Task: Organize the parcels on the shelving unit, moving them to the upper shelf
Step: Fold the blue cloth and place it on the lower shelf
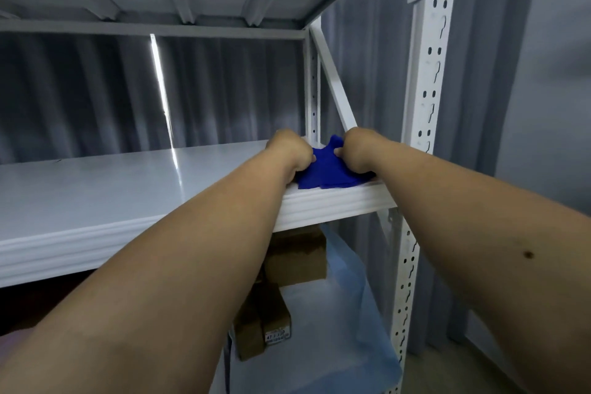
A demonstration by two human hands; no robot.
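A: How far along was the job?

B: Early, I'd judge. On the lower shelf (323, 307), nearest the camera, brown cardboard boxes (295, 257) and a pale blue plastic bag (358, 304) were yet to be moved. The upper shelf (112, 182) carried only a blue parcel (329, 169), lying at its front right corner beside the white upright (422, 99).

A: And the hands?

B: Both forearms reached up and forward. The left hand (289, 152) and right hand (356, 150) sat close together, fingers curled, each pinching the blue parcel by its own side

A: Behind that?

B: Bare shelf, then grey curtain (96, 89)
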